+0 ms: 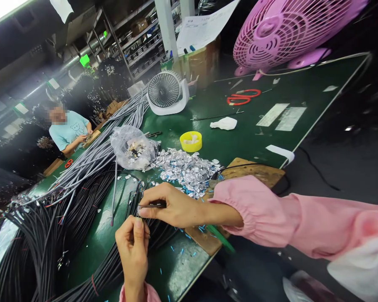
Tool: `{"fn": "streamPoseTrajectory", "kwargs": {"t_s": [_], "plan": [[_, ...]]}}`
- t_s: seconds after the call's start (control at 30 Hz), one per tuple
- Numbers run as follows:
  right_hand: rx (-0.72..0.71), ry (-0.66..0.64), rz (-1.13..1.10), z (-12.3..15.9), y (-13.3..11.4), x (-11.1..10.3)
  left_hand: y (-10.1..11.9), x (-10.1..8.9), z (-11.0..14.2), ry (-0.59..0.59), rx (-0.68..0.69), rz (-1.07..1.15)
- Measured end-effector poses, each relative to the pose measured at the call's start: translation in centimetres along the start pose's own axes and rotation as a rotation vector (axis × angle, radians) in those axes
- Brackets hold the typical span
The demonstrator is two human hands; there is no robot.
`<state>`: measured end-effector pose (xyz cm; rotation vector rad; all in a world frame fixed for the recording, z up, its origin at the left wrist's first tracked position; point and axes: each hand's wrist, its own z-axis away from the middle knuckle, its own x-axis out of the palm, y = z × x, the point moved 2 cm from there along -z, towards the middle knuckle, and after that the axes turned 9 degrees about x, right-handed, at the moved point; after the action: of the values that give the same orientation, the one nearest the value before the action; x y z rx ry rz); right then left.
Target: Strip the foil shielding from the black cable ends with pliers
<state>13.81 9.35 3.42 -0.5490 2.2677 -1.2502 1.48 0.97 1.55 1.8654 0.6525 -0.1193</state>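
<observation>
My left hand is closed in a pinch, thumb against the fingers, on what looks like the end of a black cable, mostly hidden by the fingertips. Just above it, my right hand grips slim dark metal tweezers, their tip close to the left thumb. Black cables run in a bundle behind and below the left hand. Beyond the right hand lies a heap of silver foil scraps mixed with small blue bits. A wooden board sits partly under the right forearm.
A clear plastic bag of scraps, a yellow dish and a small white fan stand beyond the heap. Red-handled scissors and a pink fan are farther right. Grey cables stretch leftward toward a seated person.
</observation>
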Motion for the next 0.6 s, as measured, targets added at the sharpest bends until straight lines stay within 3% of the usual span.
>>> {"fn": "streamPoseTrajectory", "kwargs": {"t_s": [0.33,0.6], "plan": [[-0.061,0.016,0.113,0.1,0.1,0.0,0.1,0.1,0.0,-0.051,0.077,-0.094],[-0.046,0.058,0.210,0.1,0.2,-0.2,1.3,0.3,-0.4,-0.034,0.313,-0.276]]}}
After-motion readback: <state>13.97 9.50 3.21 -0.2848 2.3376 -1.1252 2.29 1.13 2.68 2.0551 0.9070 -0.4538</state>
